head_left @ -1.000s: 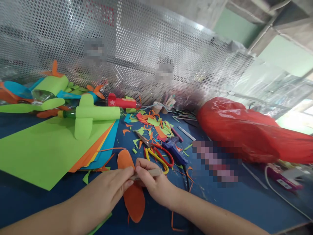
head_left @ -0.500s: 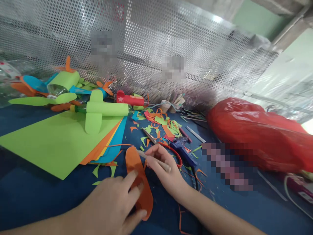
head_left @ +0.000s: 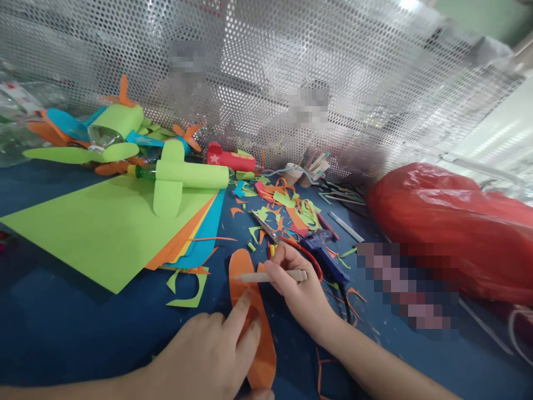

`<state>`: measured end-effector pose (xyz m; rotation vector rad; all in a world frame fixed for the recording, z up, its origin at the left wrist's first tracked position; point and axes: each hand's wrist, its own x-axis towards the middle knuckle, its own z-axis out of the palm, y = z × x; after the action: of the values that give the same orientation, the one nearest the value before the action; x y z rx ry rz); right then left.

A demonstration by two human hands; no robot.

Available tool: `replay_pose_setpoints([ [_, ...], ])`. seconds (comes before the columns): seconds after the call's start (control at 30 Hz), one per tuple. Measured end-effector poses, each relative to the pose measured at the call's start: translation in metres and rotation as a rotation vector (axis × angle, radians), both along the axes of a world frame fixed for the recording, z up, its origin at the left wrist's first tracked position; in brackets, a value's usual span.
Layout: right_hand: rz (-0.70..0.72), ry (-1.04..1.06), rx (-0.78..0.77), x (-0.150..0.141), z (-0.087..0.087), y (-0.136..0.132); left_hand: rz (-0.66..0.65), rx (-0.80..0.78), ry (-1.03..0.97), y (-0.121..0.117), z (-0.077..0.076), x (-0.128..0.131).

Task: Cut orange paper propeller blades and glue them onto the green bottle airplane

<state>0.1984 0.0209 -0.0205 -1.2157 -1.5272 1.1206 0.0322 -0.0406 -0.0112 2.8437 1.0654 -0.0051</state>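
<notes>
R hand is clamped on a beige plastic pen, its tip over the long orange paper strip. Strip lies on the blue counter, under L hand, its fingers spread. On clear plastic bottle, far L, label w/ red marks is too blurred to read. Red paper-wrapped bottle bears a white star. R hand partly hides metal scissors w/ red handle; blue glue gun is near.
</notes>
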Motion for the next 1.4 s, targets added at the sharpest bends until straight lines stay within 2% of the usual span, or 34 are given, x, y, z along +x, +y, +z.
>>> replay_pose_setpoints([
  [0.3,0.055,-0.057,-0.028,-0.0008,0.0011,0.0013,0.005,-0.008,0.009,0.0012,0.0009,0.001],
  [0.93,0.05,-0.069,-0.007,-0.0019,0.0007,0.0011,0.024,-0.02,0.023,-0.0007,0.001,0.0008],
  [1.2,-0.007,-0.155,0.106,-0.0027,-0.0025,-0.0003,0.04,0.036,0.003,-0.0007,-0.0023,0.002],
  [1.4,-0.051,-0.223,0.18,0.0004,-0.0006,-0.002,0.024,-0.008,-0.01,-0.002,-0.0001,0.0008],
])
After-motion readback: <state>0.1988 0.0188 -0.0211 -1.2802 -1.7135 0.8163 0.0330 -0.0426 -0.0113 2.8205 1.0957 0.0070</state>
